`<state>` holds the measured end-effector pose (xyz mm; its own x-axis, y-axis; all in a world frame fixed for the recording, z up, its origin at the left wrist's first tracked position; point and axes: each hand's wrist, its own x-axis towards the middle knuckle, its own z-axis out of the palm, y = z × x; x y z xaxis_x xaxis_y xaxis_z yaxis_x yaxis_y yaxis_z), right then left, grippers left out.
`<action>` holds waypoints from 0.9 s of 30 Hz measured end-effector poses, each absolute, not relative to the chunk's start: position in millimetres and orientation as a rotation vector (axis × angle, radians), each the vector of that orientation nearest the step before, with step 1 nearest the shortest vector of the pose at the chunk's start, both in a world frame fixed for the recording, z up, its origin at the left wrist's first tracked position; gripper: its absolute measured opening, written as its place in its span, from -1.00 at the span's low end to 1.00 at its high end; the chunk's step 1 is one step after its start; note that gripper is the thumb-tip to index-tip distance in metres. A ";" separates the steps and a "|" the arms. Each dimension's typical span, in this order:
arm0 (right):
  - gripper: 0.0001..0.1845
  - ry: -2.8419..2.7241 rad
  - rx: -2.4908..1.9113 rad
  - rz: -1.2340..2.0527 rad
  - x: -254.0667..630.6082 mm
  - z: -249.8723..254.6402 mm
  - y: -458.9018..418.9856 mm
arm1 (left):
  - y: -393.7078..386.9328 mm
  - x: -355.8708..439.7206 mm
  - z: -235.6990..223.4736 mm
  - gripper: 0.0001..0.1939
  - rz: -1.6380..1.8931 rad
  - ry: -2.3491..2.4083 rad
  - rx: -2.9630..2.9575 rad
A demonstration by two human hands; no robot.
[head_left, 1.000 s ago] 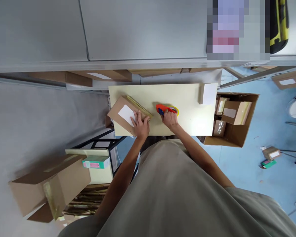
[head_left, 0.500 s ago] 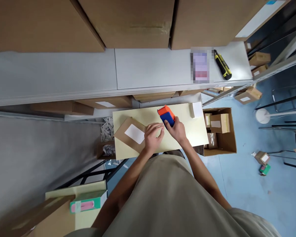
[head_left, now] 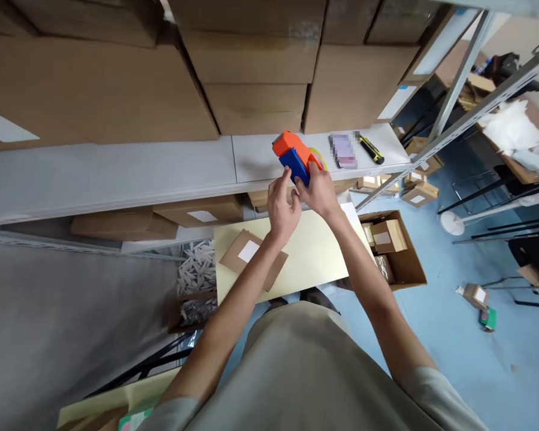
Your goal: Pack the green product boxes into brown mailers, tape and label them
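Tape dispenser (head_left: 296,157), orange and blue, held aloft within the right fingers and just ahead of the left fingertips. From left to right: white pieces (head_left: 197,269) lie heaped, to the left of the left fingers and nearer the body. A brown carton (head_left: 236,254) with a white label (head_left: 248,250) rests on the table (head_left: 314,251), bodyward of the same fingers and partly hidden by the forearm. The left hand (head_left: 284,209) grasps nothing visible; its fingers are extended upward, and whether a tip touches the dispenser's blue side cannot be told. The right hand (head_left: 321,190) is closed around the dispenser's rear. A utility knife (head_left: 371,148) lies on the shelf (head_left: 393,149), to the right of the right fingers and beyond them; an open box (head_left: 408,263) stands to their right, nearer the body.

Likely faults, in the same order: the left forearm, if lowered, could push the carton askew; the left fingertips, being so near the dispenser's front, could be nicked by any cutting edge there; the dispenser, if thrust forward, could strike the shelf; a slackened right grip could let it drop.
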<state>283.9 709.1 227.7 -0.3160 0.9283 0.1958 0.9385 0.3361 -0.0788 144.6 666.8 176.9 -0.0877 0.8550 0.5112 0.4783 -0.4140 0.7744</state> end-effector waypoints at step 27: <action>-0.23 -1.943 -1.494 1.614 336.5 -84.3 541.8 | 439.4 137.1 -13.5 -0.13 0.238 1.925 1.607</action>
<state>336.5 541.8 -84.3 -0.4657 0.7801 -0.4178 0.5540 -0.1112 -0.8251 137.1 439.4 -13.5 -0.0751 0.9387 -0.3365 0.8285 0.2466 0.5028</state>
